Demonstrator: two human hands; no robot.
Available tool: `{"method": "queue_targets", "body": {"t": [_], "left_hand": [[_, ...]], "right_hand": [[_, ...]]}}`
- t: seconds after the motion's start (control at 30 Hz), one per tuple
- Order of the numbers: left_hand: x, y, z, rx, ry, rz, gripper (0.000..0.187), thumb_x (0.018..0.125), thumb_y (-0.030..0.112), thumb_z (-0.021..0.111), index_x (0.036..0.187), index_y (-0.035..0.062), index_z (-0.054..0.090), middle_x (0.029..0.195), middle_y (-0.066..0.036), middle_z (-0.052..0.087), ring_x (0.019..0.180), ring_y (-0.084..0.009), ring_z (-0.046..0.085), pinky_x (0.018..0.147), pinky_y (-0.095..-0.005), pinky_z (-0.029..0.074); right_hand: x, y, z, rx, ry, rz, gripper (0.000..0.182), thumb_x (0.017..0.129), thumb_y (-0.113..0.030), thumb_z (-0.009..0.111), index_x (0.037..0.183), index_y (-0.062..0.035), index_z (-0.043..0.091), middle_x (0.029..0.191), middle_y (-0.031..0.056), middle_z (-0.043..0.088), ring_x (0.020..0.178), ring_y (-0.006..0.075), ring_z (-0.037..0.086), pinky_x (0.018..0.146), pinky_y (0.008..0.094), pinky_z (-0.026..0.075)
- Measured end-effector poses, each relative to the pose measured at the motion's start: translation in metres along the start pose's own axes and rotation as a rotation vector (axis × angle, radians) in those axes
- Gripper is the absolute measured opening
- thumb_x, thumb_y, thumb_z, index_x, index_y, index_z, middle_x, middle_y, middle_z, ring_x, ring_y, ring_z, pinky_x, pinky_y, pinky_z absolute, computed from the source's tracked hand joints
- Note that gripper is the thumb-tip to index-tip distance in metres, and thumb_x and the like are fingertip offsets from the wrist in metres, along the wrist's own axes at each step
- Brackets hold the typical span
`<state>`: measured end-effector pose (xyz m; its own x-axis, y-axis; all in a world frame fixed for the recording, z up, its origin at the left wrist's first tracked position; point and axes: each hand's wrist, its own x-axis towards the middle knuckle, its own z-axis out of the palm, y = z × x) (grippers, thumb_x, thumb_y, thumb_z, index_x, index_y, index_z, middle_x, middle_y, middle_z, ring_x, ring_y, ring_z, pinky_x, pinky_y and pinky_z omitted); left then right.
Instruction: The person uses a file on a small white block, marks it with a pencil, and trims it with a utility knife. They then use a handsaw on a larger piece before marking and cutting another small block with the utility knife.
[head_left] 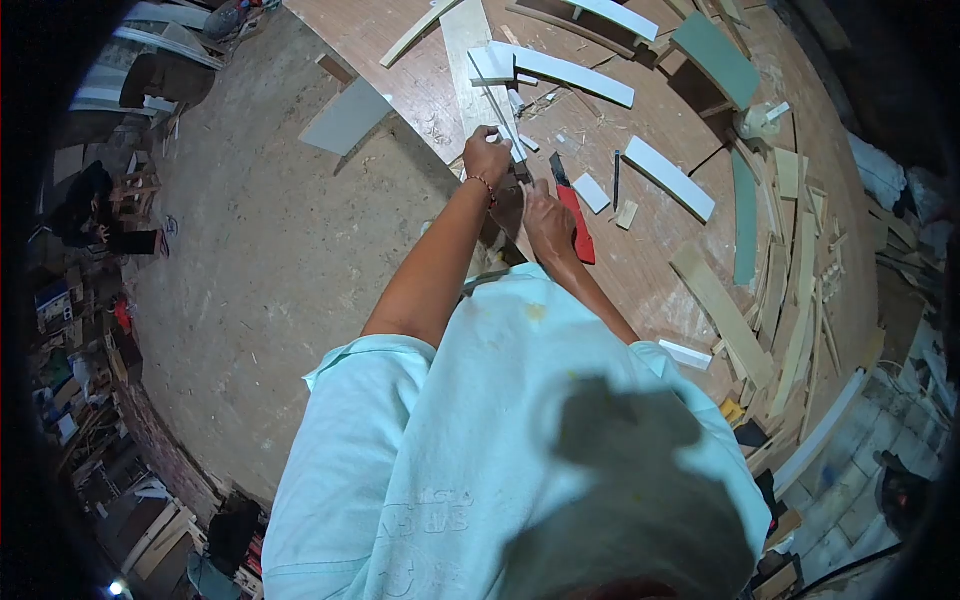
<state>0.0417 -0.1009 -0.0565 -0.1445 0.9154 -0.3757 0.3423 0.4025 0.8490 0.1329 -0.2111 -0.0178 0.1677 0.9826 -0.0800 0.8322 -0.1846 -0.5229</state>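
My left hand (487, 156) is closed at the table edge, its fingers bent around the near end of a thin strip (493, 98). Close beside it on the right, my right hand (548, 218) is closed around a small dark object (521, 172) that I cannot make out. The thin strip runs away from my hands over a pale board (468, 60). To the right of my right hand lies a red-handled saw (577, 222) with a dark blade end. A small white block (591, 193) and a dark pencil-like stick (616, 180) lie further right.
The wooden table (650, 240) bears curved white pieces (670, 180), a green panel (715, 58) and many wood offcuts (722, 310) along its right side. A grey board (346, 117) juts out from the left edge. Another person (88, 205) is at the far left.
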Motion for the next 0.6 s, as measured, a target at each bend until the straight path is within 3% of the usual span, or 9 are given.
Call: {"method": "queue_targets", "body": {"t": [0.4,0.6], "left_hand": [[-0.001,0.007,-0.002,0.006,0.035,-0.04,0.034,0.063,0.017,0.063,0.092,0.0011,0.057,0.085,-0.018,0.06,0.081,-0.0278,0.058,0.073,-0.0325,0.045],[-0.02,0.03,-0.012,0.198,0.04,-0.068,0.033,0.062,0.018,0.064,0.087,-0.0025,0.058,0.084,-0.019,0.059,0.082,-0.0276,0.058,0.074,-0.0328,0.044]], "right_hand": [[0.018,-0.006,-0.002,-0.004,-0.036,-0.01,0.021,0.085,-0.023,0.035,0.085,-0.0026,0.04,0.06,0.0215,0.055,0.059,0.0369,0.057,0.049,0.0456,0.043],[-0.004,0.002,-0.005,-0.032,-0.075,0.018,0.022,0.085,-0.023,0.036,0.086,-0.0018,0.04,0.059,0.0215,0.054,0.06,0.0383,0.056,0.05,0.0469,0.042]]}}
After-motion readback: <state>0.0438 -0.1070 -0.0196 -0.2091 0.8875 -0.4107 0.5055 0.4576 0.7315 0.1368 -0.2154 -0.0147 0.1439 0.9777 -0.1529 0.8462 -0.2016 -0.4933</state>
